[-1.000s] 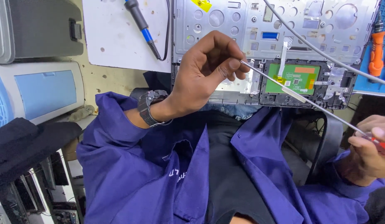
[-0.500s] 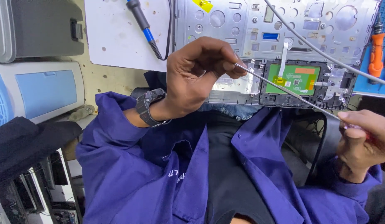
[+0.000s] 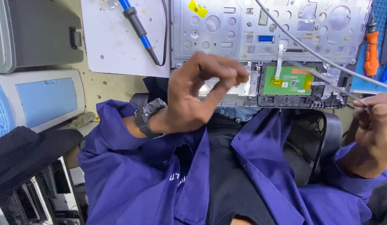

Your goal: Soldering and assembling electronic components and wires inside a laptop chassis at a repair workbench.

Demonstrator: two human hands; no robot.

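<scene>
Rod [image 3: 327, 81], thin and metal, slants from the right hand [image 3: 374, 129] at the frame's right edge (fingers clamped on its end) up-left toward the green circuit board [image 3: 289, 80]; the left hand [image 3: 197, 93], fingertips pinched together, hovers centre frame.

Jacket [image 3: 152, 175]: purple-blue
Watch [image 3: 148, 118]: black
Circuit board [image 3: 290, 80]: green, orange patch
Metal chassis [image 3: 243, 29]: silver-grey, yellow sticker
Soldering iron [image 3: 139, 29]: blue and black
Screwdriver [image 3: 371, 50]: orange

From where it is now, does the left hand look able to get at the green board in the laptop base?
Probably yes: the left hand hovers just left of the green board, which lies exposed with only a thin white ribbon cable across it.
</scene>
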